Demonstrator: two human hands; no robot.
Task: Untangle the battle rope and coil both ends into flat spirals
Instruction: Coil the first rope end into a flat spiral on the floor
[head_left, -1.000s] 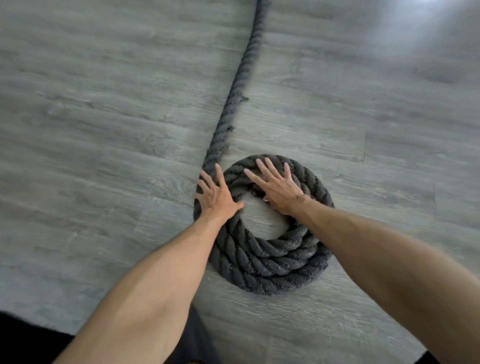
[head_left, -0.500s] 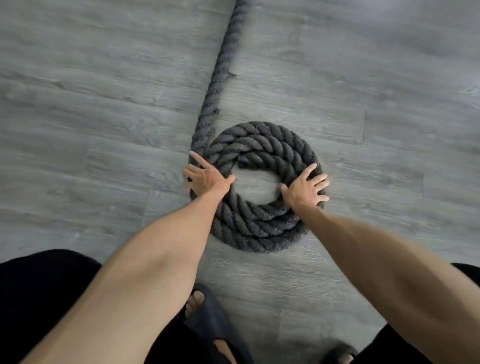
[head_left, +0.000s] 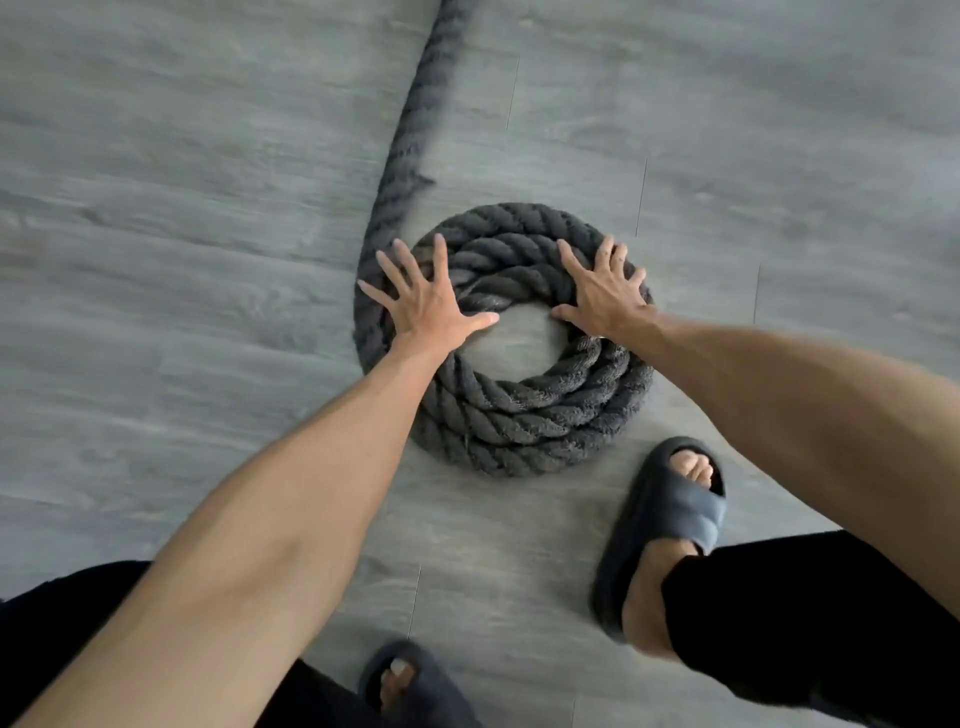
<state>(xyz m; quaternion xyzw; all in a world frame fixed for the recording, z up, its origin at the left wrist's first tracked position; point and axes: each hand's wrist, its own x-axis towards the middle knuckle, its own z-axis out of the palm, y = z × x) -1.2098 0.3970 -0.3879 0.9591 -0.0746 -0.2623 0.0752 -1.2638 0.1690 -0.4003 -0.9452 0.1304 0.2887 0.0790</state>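
Observation:
A thick dark grey battle rope lies on the floor wound into a flat round coil (head_left: 524, 415) with a bare hole in its middle. Its free length (head_left: 405, 140) leaves the coil's left side and runs up out of the top of the view. My left hand (head_left: 423, 304) lies flat on the coil's left part, fingers spread. My right hand (head_left: 605, 296) lies flat on the upper right part, fingers spread too. Neither hand grips the rope.
The floor (head_left: 182, 260) is grey wood-look planks. My right foot in a dark slide sandal (head_left: 660, 525) stands just below and right of the coil. My left foot's sandal (head_left: 410, 686) shows at the bottom edge.
Both hands have shifted along the coil and spread flat on its upper half. The right foot has stepped forward beside the coil, and the view has moved closer.

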